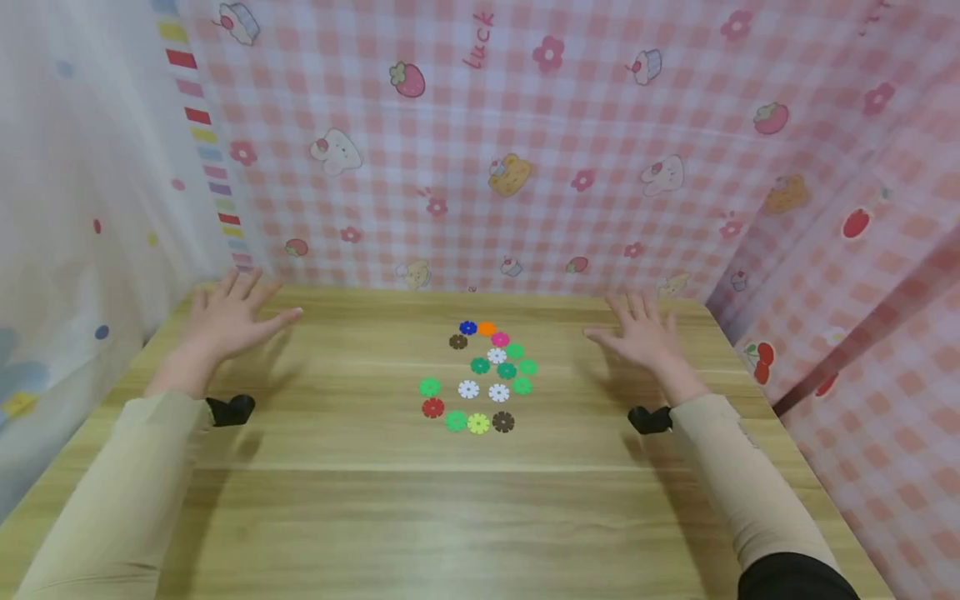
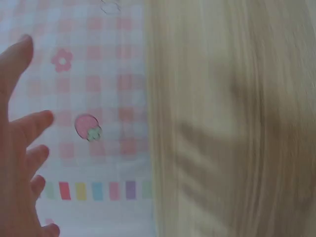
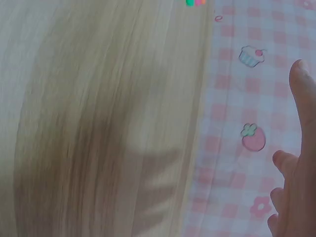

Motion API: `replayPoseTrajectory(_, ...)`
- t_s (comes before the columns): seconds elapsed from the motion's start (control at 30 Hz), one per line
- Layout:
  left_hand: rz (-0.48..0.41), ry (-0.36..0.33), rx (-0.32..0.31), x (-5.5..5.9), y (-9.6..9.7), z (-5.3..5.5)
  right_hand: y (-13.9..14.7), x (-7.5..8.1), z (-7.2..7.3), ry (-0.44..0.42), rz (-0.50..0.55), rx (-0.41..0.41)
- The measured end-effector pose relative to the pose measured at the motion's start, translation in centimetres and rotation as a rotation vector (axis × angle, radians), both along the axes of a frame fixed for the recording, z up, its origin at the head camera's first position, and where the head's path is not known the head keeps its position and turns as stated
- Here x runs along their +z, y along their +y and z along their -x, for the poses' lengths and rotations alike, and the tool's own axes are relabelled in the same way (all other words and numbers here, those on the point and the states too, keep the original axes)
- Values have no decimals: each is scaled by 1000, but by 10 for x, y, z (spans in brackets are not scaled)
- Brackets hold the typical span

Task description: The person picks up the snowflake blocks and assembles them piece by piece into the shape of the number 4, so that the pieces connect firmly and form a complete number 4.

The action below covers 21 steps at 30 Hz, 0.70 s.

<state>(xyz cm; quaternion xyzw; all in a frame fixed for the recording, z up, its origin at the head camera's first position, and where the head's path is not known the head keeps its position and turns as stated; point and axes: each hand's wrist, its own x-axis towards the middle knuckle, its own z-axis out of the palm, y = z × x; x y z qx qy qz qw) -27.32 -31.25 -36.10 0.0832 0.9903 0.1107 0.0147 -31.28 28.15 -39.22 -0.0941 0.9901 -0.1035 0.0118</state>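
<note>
Multicoloured notched plastic discs [image 1: 480, 366] on the wooden bench [image 1: 337, 508] are flanked by left hand [image 1: 228, 321] and right hand [image 1: 647, 340], both spread, empty — seemingly idle, an inward reach probably needed next.

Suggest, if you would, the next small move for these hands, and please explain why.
I would probably bring the right hand inward to the rightmost green disc, since it lies flat on the wooden table, on the side of the disc group nearest that hand, which, like the left hand, hovers empty.
</note>
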Motion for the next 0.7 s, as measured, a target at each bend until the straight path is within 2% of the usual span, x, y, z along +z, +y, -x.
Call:
replayPoseTrajectory(0.1,-47,-10,-24,-3,9,0,-10,3,-5,-15,-11,23)
replayPoseTrajectory(0.2,-139,9,-75,-6,22,1,-24,1,-11,-4,33,60)
replayPoseTrajectory(0.37,-370,4,-182,-16,50,-6,-64,-18,-26,49,244,175)
replayPoseTrajectory(0.53,-618,-66,-221,-36,84,-11,-108,-32,-37,-6,476,249)
replayPoseTrajectory(0.7,-745,-94,-236,-62,114,-14,-149,-34,-41,-56,586,322)
